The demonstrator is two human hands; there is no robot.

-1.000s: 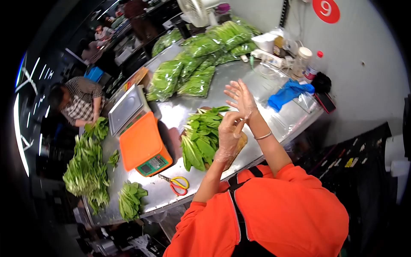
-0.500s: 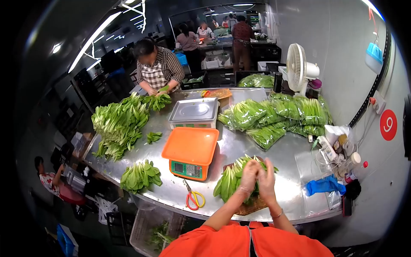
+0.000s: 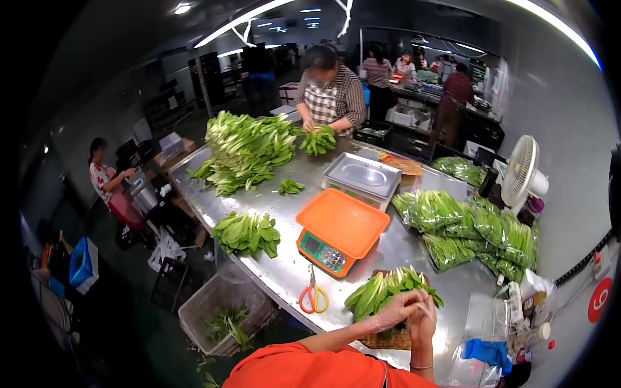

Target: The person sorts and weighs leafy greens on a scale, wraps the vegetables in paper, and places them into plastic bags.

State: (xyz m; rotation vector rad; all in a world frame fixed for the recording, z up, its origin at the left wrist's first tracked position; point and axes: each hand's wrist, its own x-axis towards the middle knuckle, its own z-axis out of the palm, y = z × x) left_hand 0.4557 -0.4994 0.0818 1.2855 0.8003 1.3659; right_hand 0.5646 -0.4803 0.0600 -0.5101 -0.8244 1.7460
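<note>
My left hand (image 3: 396, 310) and my right hand (image 3: 422, 318) meet over the near edge of the table, fingers bent and pressed together. A thin clear covering shows on them; anything pinched between them is too small to make out. Just beyond lies a bunch of leafy greens (image 3: 381, 291), its pale stems pointing away, on a brown woven-looking board (image 3: 387, 340). Left of the board, scissors (image 3: 314, 297) with red and yellow handles lie on the metal table (image 3: 278, 284). Behind them stands an orange scale (image 3: 343, 223) with a bare pan.
A second scale (image 3: 362, 174) stands behind. Loose greens (image 3: 249, 152) are heaped far left, with a smaller pile (image 3: 247, 234) nearer. Bagged greens (image 3: 446, 216) and a fan (image 3: 522, 171) occupy the right. A co-worker (image 3: 330, 94) handles greens opposite. A crate (image 3: 194, 317) sits below the left edge.
The view has turned left, so the table's contents appear shifted right. My hands remain together near the greens, now drawn slightly closer to me with the fingers more bent.
</note>
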